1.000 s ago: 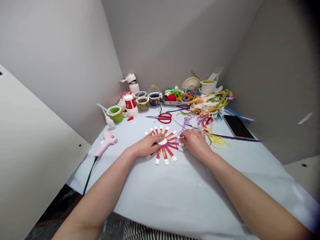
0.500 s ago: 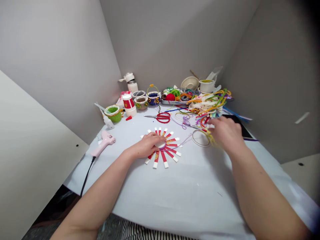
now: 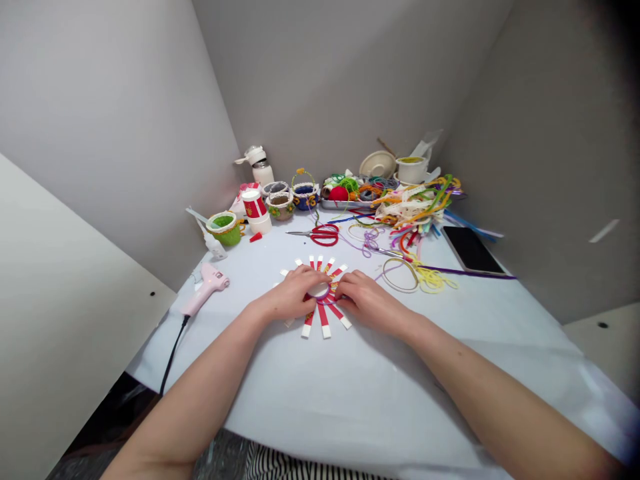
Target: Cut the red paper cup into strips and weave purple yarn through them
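Observation:
A paper cup cut into red and white strips (image 3: 325, 321) lies splayed like a sun on the white table, its round base in the middle. My left hand (image 3: 293, 295) presses on its left side, fingers curled around the base. At the right of the base, my right hand (image 3: 367, 300) pinches purple yarn (image 3: 327, 303) that runs around the base among the strips. This yarn trails out past my right hand towards a loose purple tangle (image 3: 371, 239). My fingers cover several of the strips.
Red-handled scissors (image 3: 325, 234) lie beyond the cup. Rings (image 3: 400, 275), yellow yarn (image 3: 436, 279) and a phone (image 3: 474, 250) are at right. A pink glue gun (image 3: 207, 290) lies at left. Small baskets (image 3: 281, 207) and a yarn-filled tray (image 3: 345, 205) stand behind.
My right hand has come left and down from the cords at the right to the cup's base, uncovering the phone and yellow yarn. My left hand stays on the cup.

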`<state>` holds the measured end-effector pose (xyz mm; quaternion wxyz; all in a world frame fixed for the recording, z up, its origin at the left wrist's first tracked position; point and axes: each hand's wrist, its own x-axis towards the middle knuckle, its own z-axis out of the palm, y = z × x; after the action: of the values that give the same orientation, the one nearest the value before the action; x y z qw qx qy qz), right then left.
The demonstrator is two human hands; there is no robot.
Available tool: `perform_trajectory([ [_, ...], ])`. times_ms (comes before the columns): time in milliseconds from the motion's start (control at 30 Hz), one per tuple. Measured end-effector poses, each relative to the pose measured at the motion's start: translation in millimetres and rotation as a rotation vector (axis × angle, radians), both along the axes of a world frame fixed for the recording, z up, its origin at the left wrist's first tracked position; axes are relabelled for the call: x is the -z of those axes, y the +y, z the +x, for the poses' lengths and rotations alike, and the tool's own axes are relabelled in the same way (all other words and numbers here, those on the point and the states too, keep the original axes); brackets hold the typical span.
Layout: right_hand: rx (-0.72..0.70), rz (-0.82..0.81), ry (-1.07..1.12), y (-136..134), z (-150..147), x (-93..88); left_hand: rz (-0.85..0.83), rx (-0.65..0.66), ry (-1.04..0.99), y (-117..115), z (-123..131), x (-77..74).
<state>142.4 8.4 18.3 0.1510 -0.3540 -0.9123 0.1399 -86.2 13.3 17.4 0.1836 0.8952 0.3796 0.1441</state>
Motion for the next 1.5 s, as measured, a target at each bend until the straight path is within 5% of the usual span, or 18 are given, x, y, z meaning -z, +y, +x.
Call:
perform_trajectory([
  [400,0.033,-0.07,0.022,-6.1,-5.2,4.8,-0.026,0.032,-0.058,2.4,-5.8,-1.7],
  [667,0.209,-0.063,0.239,10.5,-11.5,18.5,-0.009,-0.008,-0.118,0.7,-5.6,4.6],
  [1067,0.072,-0.303,0.418,32.2,-31.3,21.6,-0.093,-0.226,-0.296,1.3,-13.7,15.9],
  [1500,0.051,-0.143,0.378,29.1,-32.2,29.0,-0.158,-0.271,-0.344,0.8,-20.7,10.7],
])
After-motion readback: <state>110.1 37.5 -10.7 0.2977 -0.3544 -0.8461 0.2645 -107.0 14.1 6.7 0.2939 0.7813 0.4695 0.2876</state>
